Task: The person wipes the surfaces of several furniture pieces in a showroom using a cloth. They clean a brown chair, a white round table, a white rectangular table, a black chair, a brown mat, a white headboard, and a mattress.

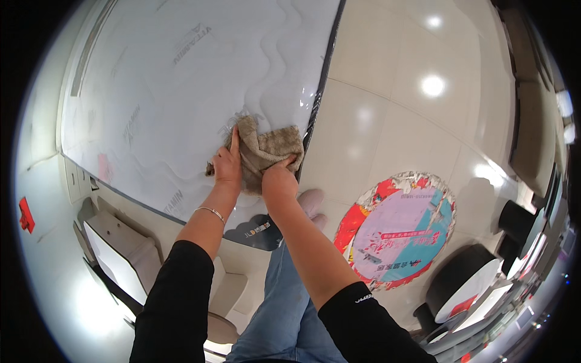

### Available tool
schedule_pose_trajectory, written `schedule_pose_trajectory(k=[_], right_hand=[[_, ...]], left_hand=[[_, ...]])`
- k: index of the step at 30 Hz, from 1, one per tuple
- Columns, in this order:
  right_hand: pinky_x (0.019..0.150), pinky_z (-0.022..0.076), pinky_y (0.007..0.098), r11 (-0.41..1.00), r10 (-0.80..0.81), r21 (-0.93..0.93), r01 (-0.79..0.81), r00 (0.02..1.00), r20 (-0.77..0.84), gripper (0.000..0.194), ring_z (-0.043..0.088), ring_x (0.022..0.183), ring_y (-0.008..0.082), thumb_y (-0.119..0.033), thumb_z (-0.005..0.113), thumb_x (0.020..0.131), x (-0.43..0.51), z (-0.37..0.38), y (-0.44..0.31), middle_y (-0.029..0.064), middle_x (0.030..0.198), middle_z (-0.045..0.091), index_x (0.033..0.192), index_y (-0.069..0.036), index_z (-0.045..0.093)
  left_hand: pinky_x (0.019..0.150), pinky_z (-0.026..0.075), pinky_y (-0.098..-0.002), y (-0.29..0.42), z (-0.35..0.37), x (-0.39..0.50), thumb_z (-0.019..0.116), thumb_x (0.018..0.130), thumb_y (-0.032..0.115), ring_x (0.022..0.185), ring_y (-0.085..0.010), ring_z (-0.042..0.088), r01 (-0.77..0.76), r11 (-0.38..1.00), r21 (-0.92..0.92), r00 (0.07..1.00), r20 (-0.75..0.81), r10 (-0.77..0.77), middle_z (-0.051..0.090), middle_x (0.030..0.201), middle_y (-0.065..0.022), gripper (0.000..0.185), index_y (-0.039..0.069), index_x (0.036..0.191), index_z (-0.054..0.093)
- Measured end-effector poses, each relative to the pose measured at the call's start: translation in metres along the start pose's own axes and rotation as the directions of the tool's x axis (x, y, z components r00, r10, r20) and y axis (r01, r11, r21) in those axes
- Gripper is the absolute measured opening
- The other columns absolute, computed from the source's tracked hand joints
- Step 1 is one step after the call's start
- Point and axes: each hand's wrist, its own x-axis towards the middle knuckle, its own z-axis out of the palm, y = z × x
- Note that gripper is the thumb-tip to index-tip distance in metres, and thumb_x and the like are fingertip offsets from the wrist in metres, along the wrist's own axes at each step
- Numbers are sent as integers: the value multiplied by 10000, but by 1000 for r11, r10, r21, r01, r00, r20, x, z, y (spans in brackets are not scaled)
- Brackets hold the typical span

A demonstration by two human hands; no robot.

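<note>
A crumpled brown plush cloth (pixel 279 140) lies folded on the corner of a white mattress (pixel 181 104) wrapped in clear plastic film. My left hand (pixel 227 165) grips the cloth's left side, its index finger stretched along a fold, and a bit of cloth sticks out left of the hand. My right hand (pixel 279 181) holds the near right part, with one finger pressed into a fold close to the mattress's dark edge. The cloth covers the mattress surface beneath it. Below my hands, a dark corner label (pixel 251 231) with writing shows on the mattress.
On the tiled floor (pixel 363 136) to the right is a worn round floor sticker (pixel 395 231). A round table with a black base (pixel 458 277) stands at lower right. A beige chair (pixel 125 231) is at lower left. My legs in jeans (pixel 281 295) stand against the corner.
</note>
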Motion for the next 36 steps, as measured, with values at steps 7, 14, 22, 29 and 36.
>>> schedule_pose_trajectory(k=[7, 14, 22, 29, 36], right_hand=[[761, 601, 432, 1000, -10, -4, 10, 1000, -3, 926, 757, 880, 345, -306, 535, 984, -2, 2, -3, 240, 954, 753, 1502, 234, -11], [753, 590, 450, 997, 3, -76, -8, 998, -57, 1059, 740, 877, 374, -491, 586, 983, 10, 13, 18, 247, 954, 742, 1509, 217, 0], [594, 573, 431, 958, -215, -206, 199, 975, -54, 938, 719, 684, 326, -396, 614, 974, -20, -16, 29, 189, 841, 728, 1519, 194, 130], [650, 549, 536, 940, -300, -217, 264, 941, -155, 882, 703, 724, 403, -335, 602, 957, 56, -117, -26, 237, 878, 718, 1592, 32, 113], [728, 568, 483, 813, -540, -364, 455, 822, -179, 814, 702, 887, 374, -257, 599, 973, 149, -210, -113, 221, 1125, 664, 1598, -17, 136]], left_hand=[[645, 459, -304, -6, 7, -4, 650, 857, 67, 888, -181, 494, 27, 996, -85, 997, -76, -33, 40, 1739, 28, 855, 54, 1620, 264], [687, 478, -341, -12, -8, -5, 632, 840, 39, 894, -204, 521, -70, 956, -283, 994, -104, 42, 107, 1731, 1, 861, 36, 1617, 259], [679, 534, -398, -48, -42, -11, 598, 871, 56, 880, -238, 611, -177, 800, -573, 983, -143, 115, 218, 1701, -86, 559, -25, 1421, 545], [625, 567, -402, -64, -69, 81, 598, 904, 81, 809, -200, 622, 51, 632, -773, 978, -88, -187, 252, 1689, -62, 523, -41, 1410, 544], [661, 610, -351, -127, -93, 127, 699, 860, 75, 948, -198, 652, 309, 694, -650, 937, 335, -103, 131, 1691, -214, 553, -53, 1377, 549]])
